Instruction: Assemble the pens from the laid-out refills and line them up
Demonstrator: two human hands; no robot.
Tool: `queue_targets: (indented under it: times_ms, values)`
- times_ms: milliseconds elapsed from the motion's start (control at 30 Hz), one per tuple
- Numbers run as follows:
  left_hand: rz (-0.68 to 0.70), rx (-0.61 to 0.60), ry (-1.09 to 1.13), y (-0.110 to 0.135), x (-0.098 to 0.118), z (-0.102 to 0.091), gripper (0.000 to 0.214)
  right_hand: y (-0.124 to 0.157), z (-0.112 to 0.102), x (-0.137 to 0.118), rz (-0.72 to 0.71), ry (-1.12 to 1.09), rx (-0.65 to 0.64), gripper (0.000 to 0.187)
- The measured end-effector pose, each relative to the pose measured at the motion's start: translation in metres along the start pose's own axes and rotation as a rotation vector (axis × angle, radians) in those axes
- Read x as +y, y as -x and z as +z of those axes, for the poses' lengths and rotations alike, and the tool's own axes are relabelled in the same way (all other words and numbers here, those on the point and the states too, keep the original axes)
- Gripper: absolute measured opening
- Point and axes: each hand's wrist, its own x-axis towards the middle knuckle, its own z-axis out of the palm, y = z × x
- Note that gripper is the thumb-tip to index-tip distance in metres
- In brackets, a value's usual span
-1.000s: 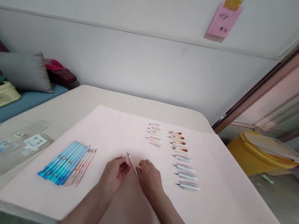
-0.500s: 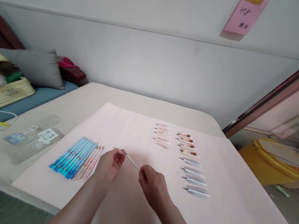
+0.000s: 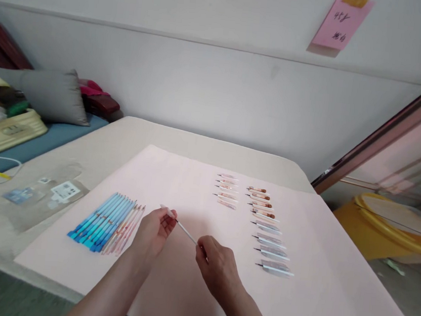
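Observation:
Over the pink sheet, my left hand [image 3: 159, 225] pinches a small pale pointed pen tip piece [image 3: 167, 211] between thumb and fingers. A thin white pen refill [image 3: 187, 233] runs from it toward my right hand [image 3: 218, 263], which is closed on its other end. The refill's dark end meets the piece in my left hand; how deep it sits is hidden by the fingers. Left of my left hand lie blue pen barrels [image 3: 105, 222] and pinkish pen barrels [image 3: 125, 229], side by side. Right of my hands, several refills lie beside grey barrel pieces [image 3: 275, 253].
Farther back on the pink sheet [image 3: 179, 170] are rows of pale pen parts [image 3: 227, 197] and parts with brown ends [image 3: 263, 205]. A clear plastic bag [image 3: 50, 197] lies on the table at left. A yellow bin [image 3: 386, 229] stands at right, a grey cushion [image 3: 60, 94] at left.
The view has shifted slightly. Both hands keep their hold on the refill and tip piece, with hardly any visible movement.

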Motion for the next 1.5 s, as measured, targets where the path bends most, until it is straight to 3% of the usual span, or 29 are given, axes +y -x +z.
queue_targets:
  times_ms: [200,400,633,800,1100,1267,1367,1500]
  values:
    - [0.066,-0.109,-0.127,0.007,-0.009,0.003,0.004,-0.002,-0.002,0.001,0.038,-0.008,-0.023,0.021]
    - [0.108,-0.095,-0.157,0.009,-0.008,0.005,0.004,-0.002,-0.005,-0.001,0.036,-0.072,-0.033,0.021]
    - [-0.006,-0.183,-0.192,0.026,-0.032,0.011,0.008,-0.004,0.000,-0.001,0.055,-0.170,-0.003,0.021]
    - [-0.059,-0.175,-0.207,0.035,-0.039,0.014,0.009,-0.005,0.004,0.002,0.141,-0.274,0.020,0.020]
    - [-0.028,-0.171,-0.165,0.027,-0.034,0.009,0.005,-0.008,0.000,-0.005,0.300,-0.503,-0.040,0.013]
    - [-0.077,-0.129,-0.081,0.017,-0.031,0.006,0.010,-0.013,-0.004,-0.002,0.381,-0.649,-0.070,0.013]
    - [-0.105,-0.094,-0.034,0.013,-0.026,0.005,0.012,-0.020,-0.008,0.020,0.399,-0.525,0.026,0.022]
    - [-0.106,-0.057,0.018,0.014,-0.018,0.007,0.013,-0.028,0.000,0.076,0.337,-0.028,0.193,0.037]
